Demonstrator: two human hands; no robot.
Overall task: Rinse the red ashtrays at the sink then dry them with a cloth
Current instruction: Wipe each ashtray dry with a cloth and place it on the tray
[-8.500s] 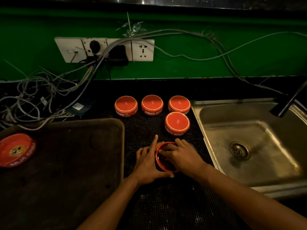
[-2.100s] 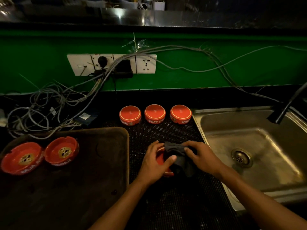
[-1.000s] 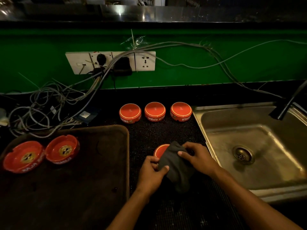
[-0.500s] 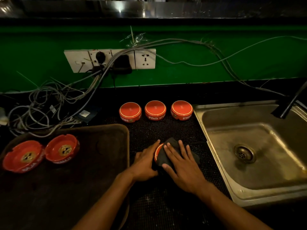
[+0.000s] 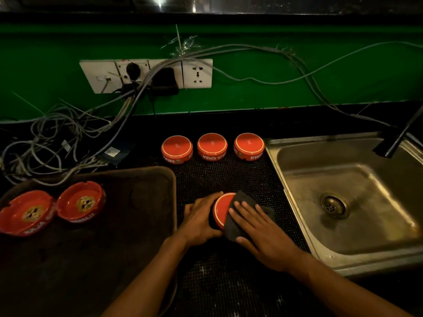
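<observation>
Red ashtrays number six: one upside-down ashtray [image 5: 221, 208] lies on the black surface [image 5: 229, 179] just left of the sink [image 5: 297, 225]. My left hand [image 5: 198, 219] grips its side; my right hand [image 5: 258, 227] presses one dark cloth [image 5: 242, 200] flat on it, fingers straight. Three inverted ashtrays [image 5: 212, 146] line up behind, and two upright ashtrays [image 5: 80, 201] sit on the tray [image 5: 137, 225].

The room is dim. A green wall [image 5: 274, 88] runs along the back of a black counter [image 5: 309, 120]. On the wall sits a white socket strip [image 5: 196, 73], with plugs in it and grey cables [image 5: 68, 133] spilling from it down to the counter on its left. More cables trail rightward along the wall. Above the wall, a shiny metal ledge [image 5: 194, 3] catches light.
</observation>
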